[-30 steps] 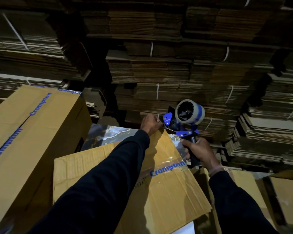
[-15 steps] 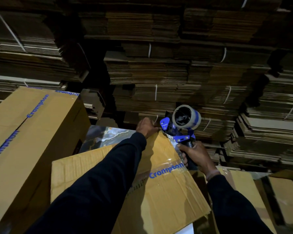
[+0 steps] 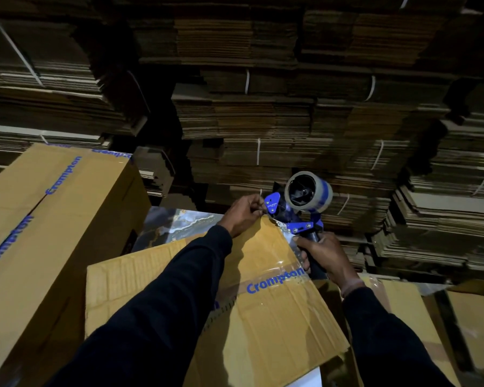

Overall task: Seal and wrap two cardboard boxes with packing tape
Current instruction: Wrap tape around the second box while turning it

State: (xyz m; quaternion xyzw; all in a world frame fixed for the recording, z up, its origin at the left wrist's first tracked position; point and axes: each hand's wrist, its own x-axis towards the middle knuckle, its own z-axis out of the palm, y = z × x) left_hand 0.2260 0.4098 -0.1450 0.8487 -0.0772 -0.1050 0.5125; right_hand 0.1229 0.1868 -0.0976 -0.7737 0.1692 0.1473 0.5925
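Meanwhile, the right hand [image 3: 326, 256] still gripped the tape dispenser [image 3: 299, 212] at the far corner of the cardboard box [image 3: 263, 317]. There the left hand [image 3: 242, 215] had lifted slightly, its fingers now pinching the tape end beside the dispenser.

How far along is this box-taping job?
Done, it seems: the tall box on the left carries a printed tape strip along its top seam. In hand: the right hand grips the blue tape dispenser at the far corner of the nearer box, where the left hand pinches the tape end. Left: one strip crosses this box; further wrapping probably remains.
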